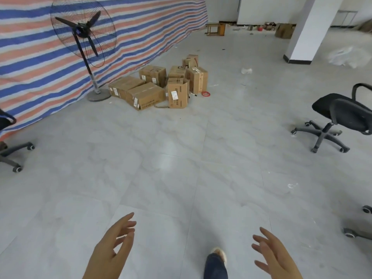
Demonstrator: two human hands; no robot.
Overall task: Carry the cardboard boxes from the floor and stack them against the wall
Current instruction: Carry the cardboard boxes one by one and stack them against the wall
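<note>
Cardboard boxes [161, 85] clustered on grey tiled floor [181, 158]; striped tarp [40, 57] behind.

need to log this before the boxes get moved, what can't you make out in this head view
- Printing and labels on the cardboard boxes: too small and blurred to read.
- How many boxes there are: the rear ones are partly hidden behind the front ones.
- Left hand and right hand: wrists cut off by the bottom edge.
- Chair at the left: mostly cut off by the frame edge.
- Clutter by the far wall: too small to identify.
</note>
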